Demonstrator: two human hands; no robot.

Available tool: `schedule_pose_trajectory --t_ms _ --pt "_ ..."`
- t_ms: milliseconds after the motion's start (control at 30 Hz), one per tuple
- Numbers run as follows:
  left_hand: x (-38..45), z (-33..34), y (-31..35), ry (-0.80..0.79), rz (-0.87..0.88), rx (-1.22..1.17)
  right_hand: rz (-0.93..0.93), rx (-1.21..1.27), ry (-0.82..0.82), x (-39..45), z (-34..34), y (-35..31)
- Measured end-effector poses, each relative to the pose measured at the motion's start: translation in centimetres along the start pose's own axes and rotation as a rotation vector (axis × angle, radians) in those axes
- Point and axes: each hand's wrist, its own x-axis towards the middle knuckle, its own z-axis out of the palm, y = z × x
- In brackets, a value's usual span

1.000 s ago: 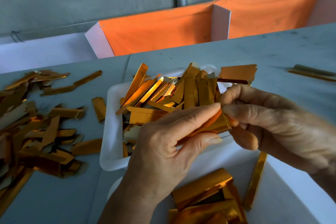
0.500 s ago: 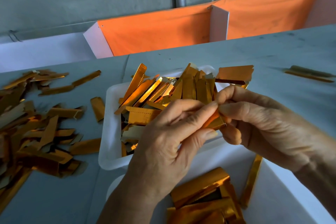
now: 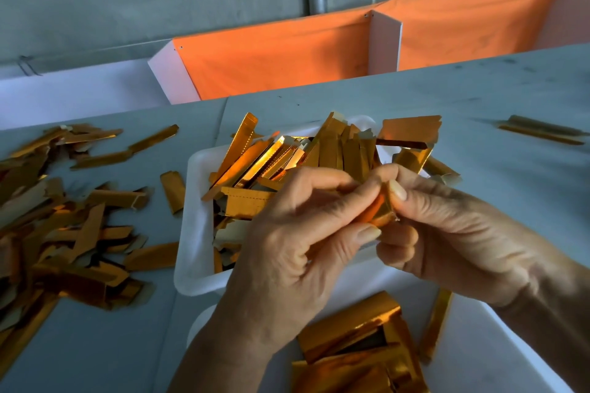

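Closer together now: my left grip (image 3: 287, 252) and right grip (image 3: 463, 233) both pinch the gold strip (image 3: 380, 212), creasing its fold over the white tray (image 3: 194, 233).

Fingers (image 3: 322, 180) hide most of the pinched gold strip (image 3: 380, 212).

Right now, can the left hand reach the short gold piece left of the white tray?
Probably yes: the way to the short gold piece is open, though the left hand pinches a folded strip.
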Motion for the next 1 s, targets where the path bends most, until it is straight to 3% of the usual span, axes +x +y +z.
schedule_pose_trajectory --t_ms 200,467,633,900,1000 --pt "-0.4 -0.1 -0.2 0.066 -0.100 -0.085 -0.029 -0.031 0.053 0.1 0.6 -0.3" --pt "-0.2 -0.2 -0.1 0.102 -0.017 0.158 -0.098 -0.303 0.209 -0.5 1.5 -1.3" --pt "-0.2 0.0 -0.1 0.115 -0.002 0.223 -0.139 -0.322 0.279 -0.5 2.0 -1.1" --pt "-0.1 -0.2 -0.3 0.095 0.085 0.302 -0.163 -0.485 0.253 -0.7 1.9 -1.4" --pt "-0.2 -0.3 -0.2 0.083 0.082 0.253 -0.130 -0.429 0.191 -0.7 1.5 -1.6"
